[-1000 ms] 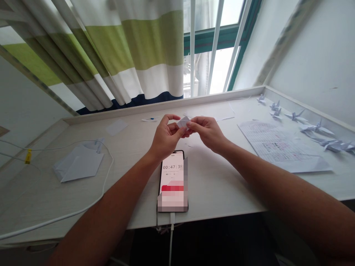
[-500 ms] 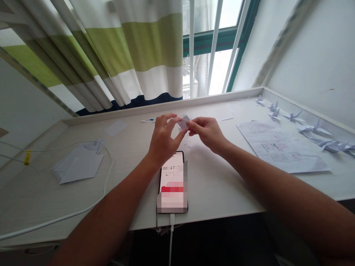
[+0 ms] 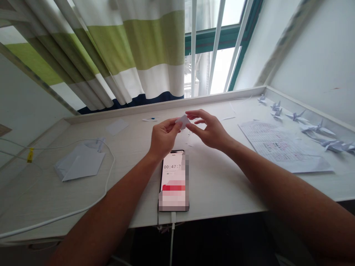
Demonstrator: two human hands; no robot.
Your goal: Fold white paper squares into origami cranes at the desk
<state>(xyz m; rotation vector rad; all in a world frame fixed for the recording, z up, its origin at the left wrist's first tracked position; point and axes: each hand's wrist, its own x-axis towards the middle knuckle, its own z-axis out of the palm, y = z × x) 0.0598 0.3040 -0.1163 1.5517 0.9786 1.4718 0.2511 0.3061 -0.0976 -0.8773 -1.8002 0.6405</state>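
Note:
A small piece of folded white paper (image 3: pixel 183 120) is held up above the desk. My left hand (image 3: pixel 163 138) pinches its left side between thumb and fingers. On the other side, my right hand (image 3: pixel 210 129) has its thumb and fingers spread apart, with the tips close to the paper's right edge. Whether those tips touch it I cannot tell. Below my hands lies a phone (image 3: pixel 173 177) showing a running timer, with a white cable plugged into its lower end.
Several folded paper cranes (image 3: pixel 295 115) line the desk's right side, beside a printed sheet (image 3: pixel 273 146). At left, white paper pieces (image 3: pixel 83 162) lie near a looping white cable (image 3: pixel 113 162). Paper scraps (image 3: pixel 149 119) are scattered behind my hands. A raised rim (image 3: pixel 133 108) edges the back.
My left hand has closed on the folded paper, having had its fingers spread. My right hand, which pinched the paper, has opened its fingers. The view has shifted slightly.

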